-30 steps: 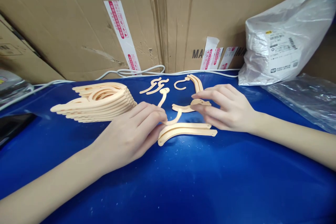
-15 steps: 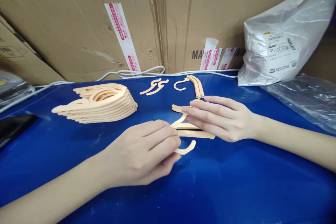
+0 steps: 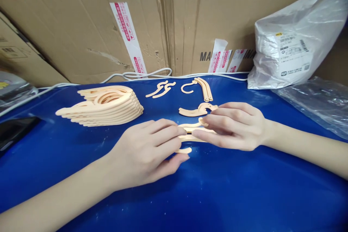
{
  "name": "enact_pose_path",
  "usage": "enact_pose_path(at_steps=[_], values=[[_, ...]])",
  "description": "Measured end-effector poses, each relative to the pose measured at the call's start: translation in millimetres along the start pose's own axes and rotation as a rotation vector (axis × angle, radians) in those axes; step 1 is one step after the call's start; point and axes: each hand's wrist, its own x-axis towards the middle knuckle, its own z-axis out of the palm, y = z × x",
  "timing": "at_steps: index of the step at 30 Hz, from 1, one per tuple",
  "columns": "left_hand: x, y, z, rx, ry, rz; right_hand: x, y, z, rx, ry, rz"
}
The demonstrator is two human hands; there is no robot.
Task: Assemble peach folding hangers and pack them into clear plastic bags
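Observation:
My left hand (image 3: 150, 152) is closed around a beige clothes hanger (image 3: 187, 138) in pieces or folded arms, low over the blue table. A curved hook-like end shows by its thumb; the rest is hidden under the palm. From the right, my right hand (image 3: 236, 127) has bent fingers and its thumb on the same hanger's long arms. A small rounded end (image 3: 201, 120) lies at its fingertips. Just behind those fingers is a loose curved hanger piece (image 3: 190, 111), its right end close to my right hand.
At the left rises a stack of beige hangers (image 3: 108, 110). Small hooked pieces (image 3: 160, 90) and another hanger part (image 3: 203, 88) lie behind. A white cable (image 3: 146, 74) runs along cardboard boxes (image 3: 89, 36). A plastic-wrapped parcel (image 3: 285, 50) stands right; a black phone-like object (image 3: 16, 134) lies left.
My right hand's outstretched fingers have curled down onto the hanger, uncovering more of the curved piece behind. The hook-like end by my left thumb has shifted left.

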Motion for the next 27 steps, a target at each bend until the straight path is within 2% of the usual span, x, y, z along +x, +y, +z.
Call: enact_pose_path(at_steps=[8, 14, 22, 24, 27], values=[[-2, 5, -7.3, -0.094, 0.022, -0.174, 9, -4, -9, 0.038, 0.023, 0.057], [-8, 5, -9.2, -0.227, -0.040, -0.173, 8, -6, -12, 0.071, 0.023, 0.044], [-10, 4, -16.5, -0.240, 0.028, -0.149, 13, -6, -19, 0.090, 0.080, -0.004], [-10, 3, -18.9, -0.211, 0.053, -0.137, 14, -8, -20, 0.189, 0.093, 0.055], [-10, 4, -20.8, -0.195, 0.078, -0.106, 18, -12, -21, 0.392, 0.027, 0.261]])
